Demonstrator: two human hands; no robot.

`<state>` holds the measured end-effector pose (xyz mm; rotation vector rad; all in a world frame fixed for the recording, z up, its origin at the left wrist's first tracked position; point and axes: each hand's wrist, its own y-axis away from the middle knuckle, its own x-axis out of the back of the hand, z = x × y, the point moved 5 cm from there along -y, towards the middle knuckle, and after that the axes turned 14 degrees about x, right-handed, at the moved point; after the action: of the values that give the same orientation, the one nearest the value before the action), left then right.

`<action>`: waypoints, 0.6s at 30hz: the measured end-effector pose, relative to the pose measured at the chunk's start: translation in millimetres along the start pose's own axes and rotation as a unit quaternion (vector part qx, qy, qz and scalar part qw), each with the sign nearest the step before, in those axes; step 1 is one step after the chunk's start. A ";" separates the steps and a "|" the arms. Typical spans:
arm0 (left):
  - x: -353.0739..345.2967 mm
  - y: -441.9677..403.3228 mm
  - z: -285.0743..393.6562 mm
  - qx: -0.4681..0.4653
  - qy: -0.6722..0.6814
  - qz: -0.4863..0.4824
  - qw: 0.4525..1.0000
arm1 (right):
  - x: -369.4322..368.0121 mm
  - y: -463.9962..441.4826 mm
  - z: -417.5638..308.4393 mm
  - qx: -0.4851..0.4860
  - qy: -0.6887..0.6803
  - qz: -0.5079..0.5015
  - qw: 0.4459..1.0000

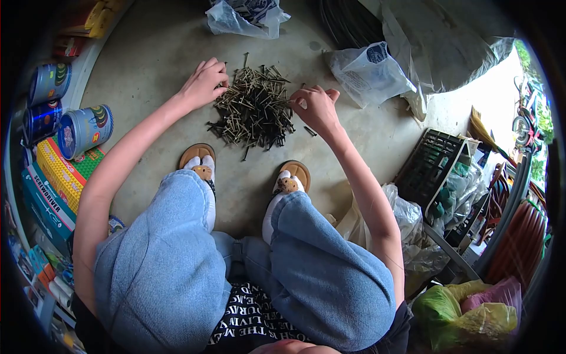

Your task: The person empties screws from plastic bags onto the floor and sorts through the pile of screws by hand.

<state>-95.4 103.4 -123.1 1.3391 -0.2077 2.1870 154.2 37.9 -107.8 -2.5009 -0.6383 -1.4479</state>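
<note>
A heap of mixed screws or nails [253,106], some brassy and some black, lies on the concrete floor in front of my feet. At the heap's upper left edge is my left hand [205,81], its fingers bent together; whatever they hold is too small to make out. On the right edge, my right hand [316,106] has thumb and forefinger curled in a pinch beside the black pieces, and I cannot tell what is between them. One loose dark screw [310,131] lies just below my right hand.
Plastic bags [371,74] lie beyond the heap, at the top and upper right. Paint cans [85,130] and a screwdriver box [47,197] line the left side. A dark crate [429,168] and coloured bags [466,312] are on the right. My sandalled feet [289,180] are below the heap.
</note>
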 end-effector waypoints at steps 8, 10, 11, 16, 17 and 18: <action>18.8 -4.5 17.2 -0.018 0.019 0.021 0.999 | -22.4 -0.6 7.4 -0.018 0.038 0.027 0.999; 24.9 -6.5 22.0 -0.016 0.038 0.033 0.999 | -16.4 0.7 4.6 -0.007 0.038 0.022 0.999; 27.4 -7.8 24.3 -0.016 0.038 0.032 0.999 | -11.2 0.3 1.6 0.004 0.039 0.018 0.999; 36.1 -10.6 32.1 -0.027 0.046 0.056 0.997 | 11.0 -1.0 -8.4 0.045 0.048 0.069 0.995; 36.6 -10.8 33.2 -0.028 0.046 0.056 0.997 | 13.6 -1.4 -9.6 0.047 0.049 0.071 0.995; 36.8 -10.7 34.2 -0.028 0.046 0.052 0.997 | 15.9 -2.0 -10.7 0.047 0.049 0.072 0.995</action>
<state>-76.0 112.3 -76.4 1.2180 -0.3079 2.3052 151.8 40.2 -88.8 -2.3360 -0.4859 -1.4436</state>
